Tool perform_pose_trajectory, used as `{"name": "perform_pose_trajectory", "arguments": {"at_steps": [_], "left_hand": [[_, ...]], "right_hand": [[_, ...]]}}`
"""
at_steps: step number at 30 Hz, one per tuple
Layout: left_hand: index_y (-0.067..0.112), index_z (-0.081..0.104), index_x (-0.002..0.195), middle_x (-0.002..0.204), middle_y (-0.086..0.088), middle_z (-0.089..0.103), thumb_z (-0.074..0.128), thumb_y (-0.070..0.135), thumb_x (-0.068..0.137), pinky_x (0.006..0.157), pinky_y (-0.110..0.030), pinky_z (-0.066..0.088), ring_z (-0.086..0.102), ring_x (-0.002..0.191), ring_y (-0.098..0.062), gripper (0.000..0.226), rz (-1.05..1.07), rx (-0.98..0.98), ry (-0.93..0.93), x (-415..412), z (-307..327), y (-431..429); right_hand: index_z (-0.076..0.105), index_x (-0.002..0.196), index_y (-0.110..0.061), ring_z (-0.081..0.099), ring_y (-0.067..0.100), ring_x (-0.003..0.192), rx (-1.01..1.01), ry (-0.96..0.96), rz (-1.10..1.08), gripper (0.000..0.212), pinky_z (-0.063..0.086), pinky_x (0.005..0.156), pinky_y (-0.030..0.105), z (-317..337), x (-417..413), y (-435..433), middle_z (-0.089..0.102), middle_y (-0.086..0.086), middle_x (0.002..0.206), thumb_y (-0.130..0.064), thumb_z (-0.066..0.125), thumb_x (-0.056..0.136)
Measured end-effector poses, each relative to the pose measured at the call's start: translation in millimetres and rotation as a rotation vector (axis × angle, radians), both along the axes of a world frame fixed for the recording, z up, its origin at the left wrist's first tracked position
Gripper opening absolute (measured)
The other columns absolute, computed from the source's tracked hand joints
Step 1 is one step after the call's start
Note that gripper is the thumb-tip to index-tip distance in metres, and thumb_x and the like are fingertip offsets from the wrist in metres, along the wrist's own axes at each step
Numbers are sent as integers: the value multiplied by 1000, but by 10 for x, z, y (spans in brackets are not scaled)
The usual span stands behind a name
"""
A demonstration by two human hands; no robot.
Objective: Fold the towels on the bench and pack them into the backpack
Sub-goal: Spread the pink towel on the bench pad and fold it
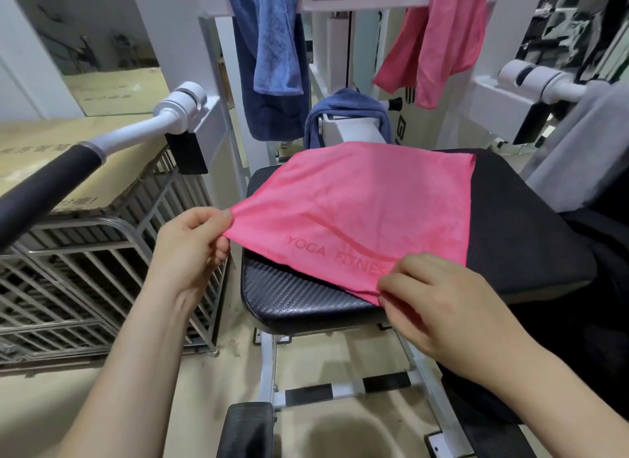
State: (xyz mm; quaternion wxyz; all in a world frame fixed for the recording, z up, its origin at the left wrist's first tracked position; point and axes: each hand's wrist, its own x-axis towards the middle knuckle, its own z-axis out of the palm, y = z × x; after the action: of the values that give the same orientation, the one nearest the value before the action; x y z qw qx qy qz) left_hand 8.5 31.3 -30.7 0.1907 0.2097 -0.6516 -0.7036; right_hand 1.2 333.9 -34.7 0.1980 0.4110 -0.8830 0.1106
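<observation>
A pink towel (367,205) marked "YOGA FITNESS" lies spread over the black padded bench seat (299,294). My left hand (190,249) pinches its near left corner and lifts it off the seat. My right hand (439,297) pinches the near right corner at the seat's front edge. More towels hang on the machine frame behind: a light blue one (275,48), a dark blue one (272,117), a second pink one (439,42), and a blue one (347,106) draped over the seat post. Dark fabric (592,287) at the right may be the backpack; I cannot tell.
A white machine arm with a black grip (51,181) reaches across at the left, above a metal wire cage (95,270) holding cardboard. A grey towel (585,147) hangs on the right arm. The white bench frame (340,389) stands on the beige floor below.
</observation>
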Motion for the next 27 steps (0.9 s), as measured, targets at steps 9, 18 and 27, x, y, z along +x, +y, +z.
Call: {"name": "perform_pose_trajectory", "arguments": {"at_steps": [9,18,27], "left_hand": [[13,57,82,64,-2,57,61,22,93,50,-25,47,55,47,-5,15,117,-298,-50,-27,-112,-1],[20,60,83,54,5,52,57,3,88,34,-16,28,41,39,-3,18,109,134,2,3,-83,31],[11,76,80,50,-4,51,62,-5,83,44,-15,32,41,41,-10,22,-170,-174,-167,664,-86,335]], "right_hand": [[65,111,-10,49,26,72,66,120,29,59,41,53,31,-115,86,141,54,9,94,14,66,57],[75,89,0,67,30,82,-196,367,45,21,48,62,40,-466,30,390,71,12,89,7,56,87],[74,93,6,66,34,92,-290,360,-145,38,51,93,37,-391,-242,1008,72,14,97,16,39,84]]}}
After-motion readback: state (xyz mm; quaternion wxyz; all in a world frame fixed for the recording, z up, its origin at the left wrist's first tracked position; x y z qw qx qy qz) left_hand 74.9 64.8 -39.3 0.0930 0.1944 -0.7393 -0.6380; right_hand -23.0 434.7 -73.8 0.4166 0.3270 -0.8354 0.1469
